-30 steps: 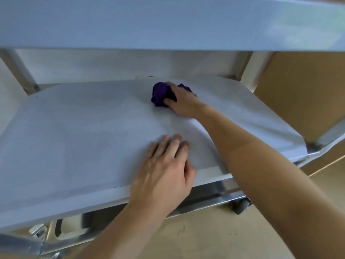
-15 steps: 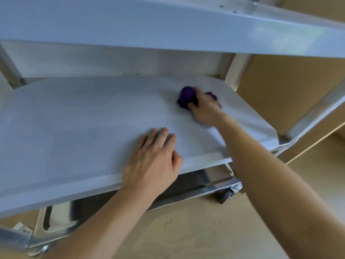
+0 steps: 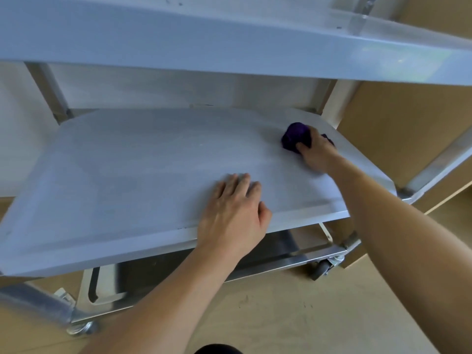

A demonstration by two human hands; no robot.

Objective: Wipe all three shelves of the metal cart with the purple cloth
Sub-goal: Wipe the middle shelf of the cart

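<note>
Grip of the right hand (image 3: 316,153) curled round the balled purple cloth (image 3: 295,137) to scrub the middle shelf (image 3: 132,175), while left of it the left hand (image 3: 233,213) lay flat, seemingly steadying the metal cart (image 3: 431,166).

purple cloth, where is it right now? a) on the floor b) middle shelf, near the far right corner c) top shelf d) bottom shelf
b: the right hand holds the bunched purple cloth down on the middle shelf, near its far right corner.
</note>
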